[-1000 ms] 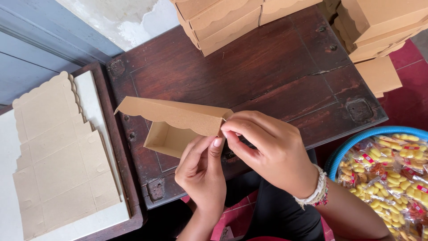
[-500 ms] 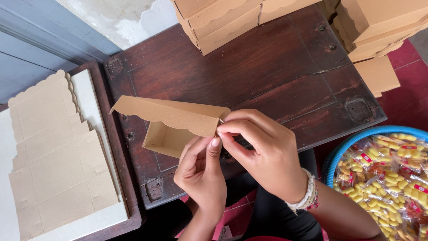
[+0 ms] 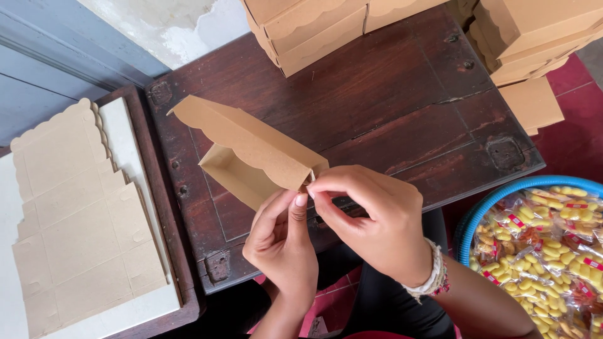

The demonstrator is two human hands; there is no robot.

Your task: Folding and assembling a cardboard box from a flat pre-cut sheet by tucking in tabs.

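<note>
A half-folded brown cardboard box (image 3: 248, 154) with a scalloped lid flap hangs over the dark wooden table (image 3: 389, 107). My left hand (image 3: 282, 245) pinches its near right corner from below, thumb and fingers pressed on the cardboard. From the right, my right hand (image 3: 370, 220) grips the same corner, fingertips meeting the left thumb; a beaded bracelet sits on that wrist. The box's open tray faces up and to the left.
A stack of flat, unfolded box blanks (image 3: 69, 213) lies on a white board at the left. Folded boxes (image 3: 308, 25) are piled at the table's far edge and at the upper right (image 3: 534, 37). A blue basin (image 3: 477, 213) with several packets of yellow snacks stands at the right.
The box has tilted, its left end rising and swinging away. Both hands have stayed pinched on the right corner, shifting slightly.
</note>
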